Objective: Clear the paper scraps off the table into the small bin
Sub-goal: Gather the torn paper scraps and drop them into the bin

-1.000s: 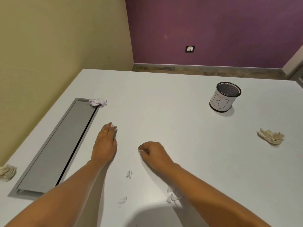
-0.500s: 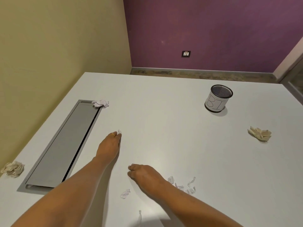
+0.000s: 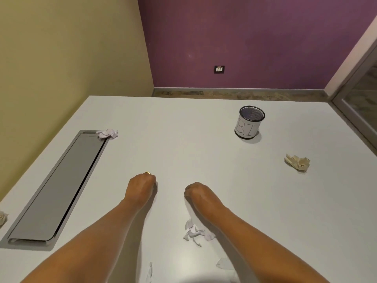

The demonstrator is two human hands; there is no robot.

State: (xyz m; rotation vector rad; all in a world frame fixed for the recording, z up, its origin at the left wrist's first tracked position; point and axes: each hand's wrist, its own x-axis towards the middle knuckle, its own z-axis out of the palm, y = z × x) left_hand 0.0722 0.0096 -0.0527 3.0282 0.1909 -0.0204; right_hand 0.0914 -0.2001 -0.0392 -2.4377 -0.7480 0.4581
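The small mesh bin (image 3: 249, 122), wrapped in a white label, stands upright at the far right of the white table (image 3: 183, 139). My left hand (image 3: 140, 188) and my right hand (image 3: 195, 194) rest side by side mid-table, both curled into fists with the fingers tucked under. What each holds is hidden. Several small white scraps (image 3: 193, 231) lie beside my right forearm. One thin scrap (image 3: 150, 271) and another scrap (image 3: 224, 263) lie near the front edge. A white crumpled ball (image 3: 107, 133) sits far left, and a beige crumpled paper (image 3: 297, 161) lies right of my hands.
A long grey hatch (image 3: 61, 186) is set into the table along the left side. Another beige crumple (image 3: 2, 218) pokes in at the left edge. Yellow and purple walls stand behind the table, with a glass door frame (image 3: 359, 94) at the right.
My left hand pinched a small scrap at its fingertips and closed into a fist. My right hand drew a scrap in and curled shut. The view has tilted, shifting the table contents.
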